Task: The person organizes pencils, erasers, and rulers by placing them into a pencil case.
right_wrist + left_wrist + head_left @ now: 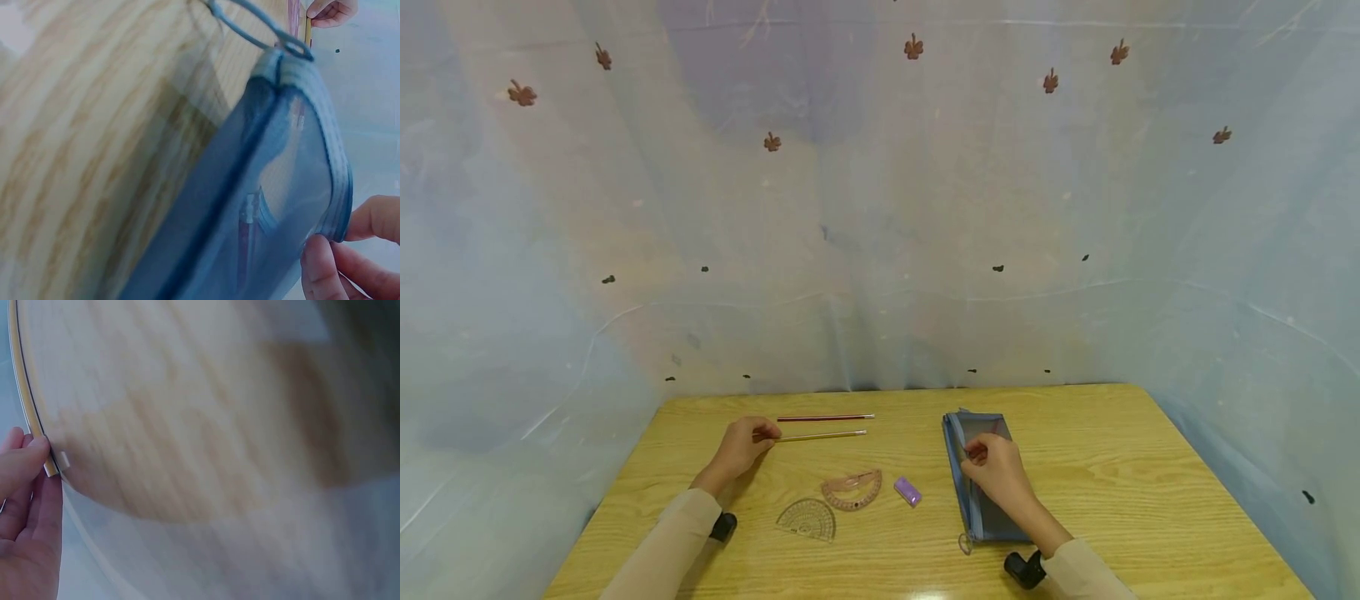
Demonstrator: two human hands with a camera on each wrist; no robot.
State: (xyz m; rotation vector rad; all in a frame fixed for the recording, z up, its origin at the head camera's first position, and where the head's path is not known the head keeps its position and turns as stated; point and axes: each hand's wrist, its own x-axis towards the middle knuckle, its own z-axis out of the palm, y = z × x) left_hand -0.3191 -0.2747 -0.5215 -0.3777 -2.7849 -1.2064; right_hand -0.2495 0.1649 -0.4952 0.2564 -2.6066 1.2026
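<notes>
My left hand [743, 446] pinches one end of a yellow pencil [823, 436] at the left of the table; the pencil's pale tip points right. The left wrist view shows the yellow pencil [26, 381], dark-striped, between thumb and fingers. Just beyond it lies a dark red pencil [823, 417]. On the right, my right hand [996, 471] pinches the zip edge of a blue-grey mesh pencil case [1003, 531]. In the right wrist view the pencil case [206, 206] is lifted at that edge, and a reddish pencil [248, 234] shows through its mesh.
Between the hands lie a clear protractor [807, 519], a pinkish protractor [852, 492] and a purple eraser [907, 491] on the wooden table [1120, 483]. A loop [965, 543] hangs from the case's near end. A pale curtain [880, 250] stands behind the table's far edge.
</notes>
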